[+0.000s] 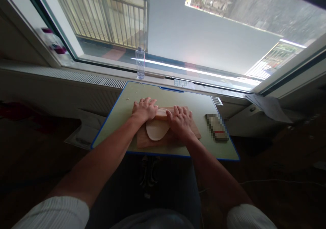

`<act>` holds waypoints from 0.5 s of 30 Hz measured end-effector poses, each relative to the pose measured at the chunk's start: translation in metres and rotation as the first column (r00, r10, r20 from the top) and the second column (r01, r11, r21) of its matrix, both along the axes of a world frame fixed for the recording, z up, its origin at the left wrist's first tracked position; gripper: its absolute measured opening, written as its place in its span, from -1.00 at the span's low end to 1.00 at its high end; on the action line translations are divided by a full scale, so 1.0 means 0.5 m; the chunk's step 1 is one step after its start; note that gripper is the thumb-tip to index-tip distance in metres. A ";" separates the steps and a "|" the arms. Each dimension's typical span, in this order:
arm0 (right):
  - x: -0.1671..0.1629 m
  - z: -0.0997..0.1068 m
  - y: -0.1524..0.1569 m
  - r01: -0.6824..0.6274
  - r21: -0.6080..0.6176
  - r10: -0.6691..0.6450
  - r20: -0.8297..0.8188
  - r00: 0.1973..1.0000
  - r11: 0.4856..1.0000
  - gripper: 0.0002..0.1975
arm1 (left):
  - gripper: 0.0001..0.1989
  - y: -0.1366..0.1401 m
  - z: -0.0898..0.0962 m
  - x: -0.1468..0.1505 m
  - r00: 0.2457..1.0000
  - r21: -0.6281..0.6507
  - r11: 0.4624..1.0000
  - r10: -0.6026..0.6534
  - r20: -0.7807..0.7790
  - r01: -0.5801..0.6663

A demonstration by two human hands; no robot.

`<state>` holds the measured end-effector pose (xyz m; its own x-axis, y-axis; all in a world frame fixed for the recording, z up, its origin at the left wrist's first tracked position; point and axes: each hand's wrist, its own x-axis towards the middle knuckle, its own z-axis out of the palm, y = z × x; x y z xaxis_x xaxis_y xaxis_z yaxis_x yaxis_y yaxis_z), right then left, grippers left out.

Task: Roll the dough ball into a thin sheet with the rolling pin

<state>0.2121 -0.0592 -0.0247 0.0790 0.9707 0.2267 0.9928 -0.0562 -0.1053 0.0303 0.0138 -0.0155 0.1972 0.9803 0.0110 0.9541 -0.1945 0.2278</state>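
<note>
A pale, flattened round of dough (156, 130) lies on a wooden board (145, 142). Across its far part rests a wooden rolling pin (162, 114), of which only the middle shows between my hands. My left hand (145, 109) lies over the pin's left end, palm down, with its fingers stretched forward. Over the right end is my right hand (180, 120), its fingers spread and flat rather than wrapped round. The ends of the pin are hidden beneath both palms.
The board stands on a small green table (119, 120) with a blue edge. A pixelated phone-like object (217, 128) lies at its right. On the windowsill stand a clear bottle (140, 63) and, farther left, a purple-capped bottle (54, 42). A radiator (102, 100) is behind the table.
</note>
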 end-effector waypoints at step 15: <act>0.037 0.034 0.174 0.026 -0.250 -0.075 -0.188 0.979 0.968 -0.26 | -0.51 0.137 -0.004 0.032 0.997 0.108 0.992 0.065 0.036 -0.069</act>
